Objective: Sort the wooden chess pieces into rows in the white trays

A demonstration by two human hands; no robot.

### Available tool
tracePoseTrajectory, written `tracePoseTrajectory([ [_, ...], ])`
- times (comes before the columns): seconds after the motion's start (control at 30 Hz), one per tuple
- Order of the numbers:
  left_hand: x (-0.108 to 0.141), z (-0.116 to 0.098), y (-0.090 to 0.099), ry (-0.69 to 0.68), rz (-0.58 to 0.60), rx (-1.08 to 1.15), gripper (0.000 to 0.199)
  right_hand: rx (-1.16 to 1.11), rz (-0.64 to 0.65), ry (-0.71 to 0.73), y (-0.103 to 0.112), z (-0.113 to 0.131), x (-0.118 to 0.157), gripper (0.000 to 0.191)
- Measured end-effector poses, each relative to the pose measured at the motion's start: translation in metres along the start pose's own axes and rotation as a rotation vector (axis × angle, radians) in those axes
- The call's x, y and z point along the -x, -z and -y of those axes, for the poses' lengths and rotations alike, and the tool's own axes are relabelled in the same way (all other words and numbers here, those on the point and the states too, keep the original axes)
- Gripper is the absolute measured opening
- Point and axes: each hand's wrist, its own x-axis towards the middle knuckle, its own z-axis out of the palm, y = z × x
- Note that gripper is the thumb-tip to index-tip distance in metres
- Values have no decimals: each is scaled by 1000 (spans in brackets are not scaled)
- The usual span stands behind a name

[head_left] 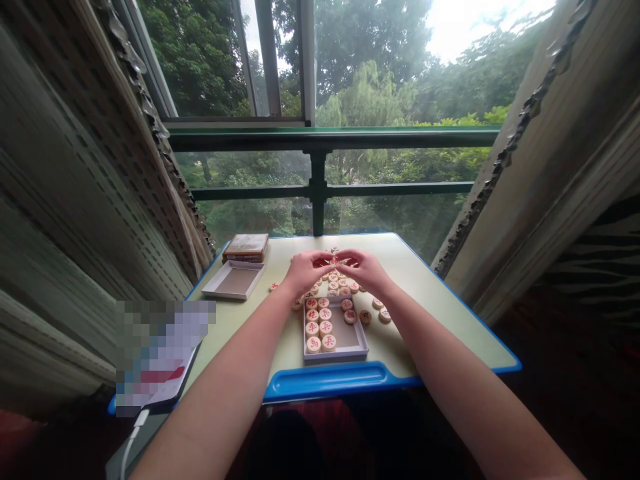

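My left hand [311, 269] and my right hand [361, 268] meet fingertip to fingertip over a cluster of round wooden pieces [333, 286] with red or dark characters. Both hands are curled, fingers pressed together. Reddish marks show between the thumbs and fingers, too small to make out. Nearer me lies a shallow white box [350, 347]. Along its left side are two columns of red-marked pieces [326, 327]; two more pieces [349, 317] sit at its upper right. Outside the box, to its right, are loose pieces [384, 315].
An empty shallow tray [235, 293] and a stacked brown-edged box [246, 247] are at the back left. A blurred flat device [165, 353] with a white cable lies at the left edge. The table's blue front ledge [327, 380] is near me. Curtains flank the window.
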Motion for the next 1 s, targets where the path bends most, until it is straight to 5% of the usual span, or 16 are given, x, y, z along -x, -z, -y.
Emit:
tracePoseTrajectory([
  [0.27, 1, 0, 1, 30, 51, 38, 37, 172, 51, 140, 8, -2, -1, 23],
  [0.47, 4, -6, 3, 78, 225, 74, 44, 228, 190, 75, 25, 7, 6, 21],
  [0.73, 8, -16, 4, 99, 282, -128, 28, 385, 451, 93, 31, 12, 31, 21],
  [1.0, 8, -22, 5, 104, 370, -286, 25, 458, 472, 99, 26, 5, 33, 20],
])
